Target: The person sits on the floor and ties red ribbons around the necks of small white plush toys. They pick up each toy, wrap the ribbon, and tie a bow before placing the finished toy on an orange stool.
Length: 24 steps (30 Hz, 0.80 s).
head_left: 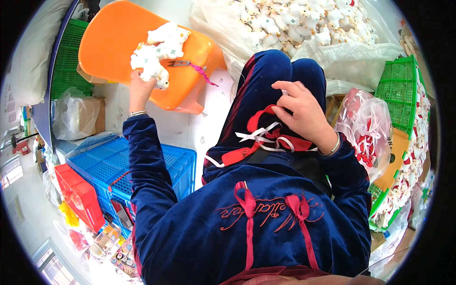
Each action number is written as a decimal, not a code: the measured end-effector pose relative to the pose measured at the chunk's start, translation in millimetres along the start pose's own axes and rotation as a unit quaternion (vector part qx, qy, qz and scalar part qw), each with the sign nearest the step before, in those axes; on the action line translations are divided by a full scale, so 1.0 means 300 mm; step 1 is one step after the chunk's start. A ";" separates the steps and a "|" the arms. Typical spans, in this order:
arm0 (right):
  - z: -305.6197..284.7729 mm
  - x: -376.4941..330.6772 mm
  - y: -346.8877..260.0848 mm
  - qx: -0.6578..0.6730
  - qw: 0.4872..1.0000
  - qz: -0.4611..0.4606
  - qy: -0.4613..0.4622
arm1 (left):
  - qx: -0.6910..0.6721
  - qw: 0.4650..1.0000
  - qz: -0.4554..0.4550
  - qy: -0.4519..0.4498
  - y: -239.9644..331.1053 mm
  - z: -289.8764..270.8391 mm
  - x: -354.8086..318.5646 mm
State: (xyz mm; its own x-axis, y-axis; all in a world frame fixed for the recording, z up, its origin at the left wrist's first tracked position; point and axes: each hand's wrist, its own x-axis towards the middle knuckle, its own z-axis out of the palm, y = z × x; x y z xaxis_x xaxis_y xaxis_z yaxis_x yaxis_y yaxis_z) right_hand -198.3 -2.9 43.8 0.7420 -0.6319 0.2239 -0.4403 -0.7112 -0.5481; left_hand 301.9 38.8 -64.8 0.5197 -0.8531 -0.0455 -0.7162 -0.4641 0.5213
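Note:
My left hand (141, 90) reaches out to an orange plastic chair (102, 40), its fingers closed on the edge of a white plush toy (148, 62). Other white plush toys (170, 39) lie against it on the seat. Beside them is a pair of thread snips (179, 63) with a pink cord (199, 72) tied to it. Over my lap, my right hand (301, 111) hovers with fingers loosely bent and apart; no held thing shows clearly. Just under it, red fabric pieces with white ribbons (259, 137) rest on my thighs.
A large clear bag of white plush toys (304, 23) stands ahead. On the right are a plastic bag of red pieces (363, 128) and a green crate (398, 92). A blue crate (178, 166) and a red bin (78, 197) sit at the left.

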 end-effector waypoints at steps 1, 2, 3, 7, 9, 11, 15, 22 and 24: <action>0.002 -0.007 0.007 -0.010 1.000 0.003 0.014 | 0.010 1.000 -0.017 -0.012 -0.045 0.011 0.011; -0.004 -0.009 0.009 -0.011 1.000 0.006 0.019 | 0.020 0.999 -0.035 -0.024 -0.092 0.014 0.024; -0.015 -0.014 0.012 -0.014 1.000 0.011 0.024 | -0.013 0.997 -0.052 -0.059 -0.100 0.013 0.034; -0.042 -0.043 0.037 0.053 0.995 0.050 0.062 | -0.161 0.970 -0.151 -0.096 -0.054 0.025 0.019; -0.048 -0.051 0.037 0.087 0.989 0.074 0.093 | -0.228 0.947 -0.207 -0.093 -0.025 0.024 -0.003; -0.054 -0.068 0.047 0.112 0.983 0.102 0.099 | -0.280 0.918 -0.255 -0.117 -0.025 0.018 -0.014; -0.073 -0.076 0.048 0.147 0.976 0.142 0.077 | -0.364 0.900 -0.218 -0.099 -0.084 0.030 -0.021; -0.069 -0.082 0.051 0.165 0.975 0.129 0.071 | -0.344 0.930 -0.121 0.042 -0.112 0.058 -0.019; -0.066 -0.085 0.054 0.172 0.974 0.135 0.061 | -0.318 0.939 -0.100 0.083 -0.128 0.071 -0.014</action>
State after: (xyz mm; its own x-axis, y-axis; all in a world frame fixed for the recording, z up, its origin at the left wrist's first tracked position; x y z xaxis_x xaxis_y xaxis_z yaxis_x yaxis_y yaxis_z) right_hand -234.3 -4.4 45.2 0.5476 -0.8286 0.1165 -0.4007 -0.3819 -0.8328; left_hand 317.3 55.2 -102.7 0.7171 -0.6910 -0.0916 -0.2002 -0.3301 0.9225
